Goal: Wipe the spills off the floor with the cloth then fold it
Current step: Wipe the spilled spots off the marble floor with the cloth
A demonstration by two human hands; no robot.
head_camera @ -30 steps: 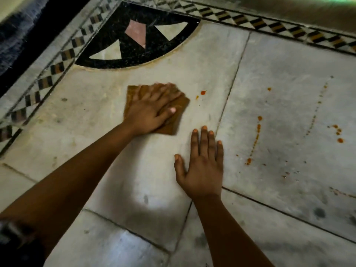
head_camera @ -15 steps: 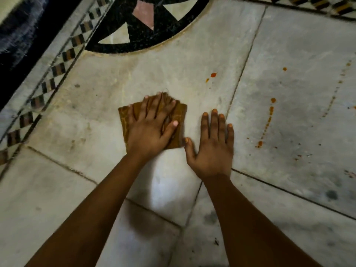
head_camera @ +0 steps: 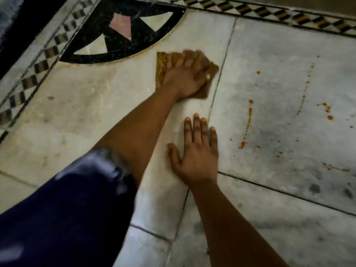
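A brown folded cloth (head_camera: 161,68) lies flat on the pale marble floor (head_camera: 96,112), just below the black inlay. My left hand (head_camera: 185,78) presses on it with straight, spread fingers, blurred by motion. My right hand (head_camera: 196,151) rests flat on the bare floor nearer to me, fingers straight, holding nothing. Orange spills (head_camera: 249,120) run in a dotted line on the slab to the right, with more drops (head_camera: 327,110) farther right and a single drop (head_camera: 258,72) above.
A black quarter-circle inlay (head_camera: 119,35) with pink and white triangles sits at the top left. A chequered border strip (head_camera: 289,16) runs along the top and down the left side. My dark blue sleeve (head_camera: 67,209) fills the lower left.
My left hand has pushed the cloth away and to the right, over the spot where two orange drops lay. My right hand has stayed flat on the floor.
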